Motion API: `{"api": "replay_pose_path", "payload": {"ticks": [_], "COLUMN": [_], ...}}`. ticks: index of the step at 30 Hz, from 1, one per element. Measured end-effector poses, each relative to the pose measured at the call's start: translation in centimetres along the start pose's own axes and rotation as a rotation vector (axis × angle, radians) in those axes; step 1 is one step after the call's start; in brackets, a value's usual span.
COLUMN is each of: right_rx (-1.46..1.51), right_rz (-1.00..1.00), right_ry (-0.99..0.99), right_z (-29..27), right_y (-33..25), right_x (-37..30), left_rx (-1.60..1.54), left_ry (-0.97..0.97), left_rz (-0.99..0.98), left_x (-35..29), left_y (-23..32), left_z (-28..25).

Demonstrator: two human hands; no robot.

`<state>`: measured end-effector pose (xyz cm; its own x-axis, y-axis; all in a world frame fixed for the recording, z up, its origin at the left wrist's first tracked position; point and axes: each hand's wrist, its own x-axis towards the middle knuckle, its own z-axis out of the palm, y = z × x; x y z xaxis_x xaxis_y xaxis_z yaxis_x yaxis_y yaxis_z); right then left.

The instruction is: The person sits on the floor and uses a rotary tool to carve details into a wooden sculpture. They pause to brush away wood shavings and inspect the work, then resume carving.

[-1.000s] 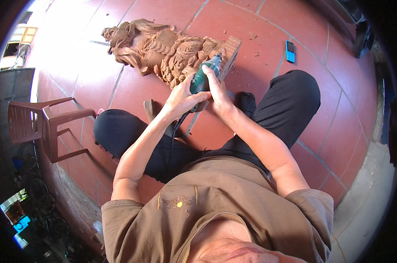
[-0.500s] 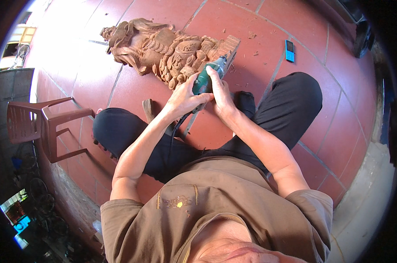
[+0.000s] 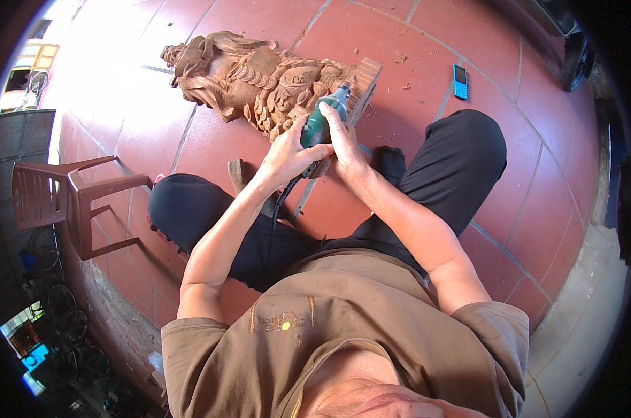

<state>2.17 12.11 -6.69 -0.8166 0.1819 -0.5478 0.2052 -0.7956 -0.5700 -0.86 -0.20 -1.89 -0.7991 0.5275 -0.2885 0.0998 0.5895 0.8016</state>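
A carved brown wooden statue (image 3: pixel 252 80) lies on its side on the tiled floor, its flat base toward the right. Both my hands grip a green corded die grinder (image 3: pixel 316 129) over the base end of the carving. My left hand (image 3: pixel 285 155) wraps the tool's rear body, with the black cord trailing down below it. Farther forward, my right hand (image 3: pixel 344 141) closes round the tool near its grey collar. The tool's tip points up and right beside the base; whether it touches the wood I cannot tell.
A small wooden block (image 3: pixel 236 174) stands by my left knee. A brown plastic chair (image 3: pixel 85 195) is at the left. To the right of the statue lies a blue keypad phone (image 3: pixel 460 82). Wood chips (image 3: pixel 400 57) are scattered over the red floor tiles (image 3: pixel 427 35).
The die grinder and both hands have shifted slightly left, and its tip now points more steeply upward. My right knee has moved a little left. The statue stays in place.
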Motion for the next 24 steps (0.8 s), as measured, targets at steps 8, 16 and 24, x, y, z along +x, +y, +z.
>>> {"api": "replay_pose_path", "payload": {"ticks": [8,16,24], "right_rx": [-0.016,-0.027,-0.049], "right_rz": [-0.013,-0.005,-0.008], "right_ry": [0.041,0.026,0.047], "right_z": [-1.0,-1.5,0.3], "right_y": [-0.5,-0.4,-0.7], "right_x": [-0.8,-1.0,-1.1], "left_rx": [-0.048,-0.042,-0.030], "left_ry": [-0.099,-0.132,-0.031], "left_rz": [0.011,-0.008,0.022], "left_x": [0.2,0.3,0.3], "left_y": [0.7,0.8,-0.6], "left_z": [0.3,0.3,0.3]}}
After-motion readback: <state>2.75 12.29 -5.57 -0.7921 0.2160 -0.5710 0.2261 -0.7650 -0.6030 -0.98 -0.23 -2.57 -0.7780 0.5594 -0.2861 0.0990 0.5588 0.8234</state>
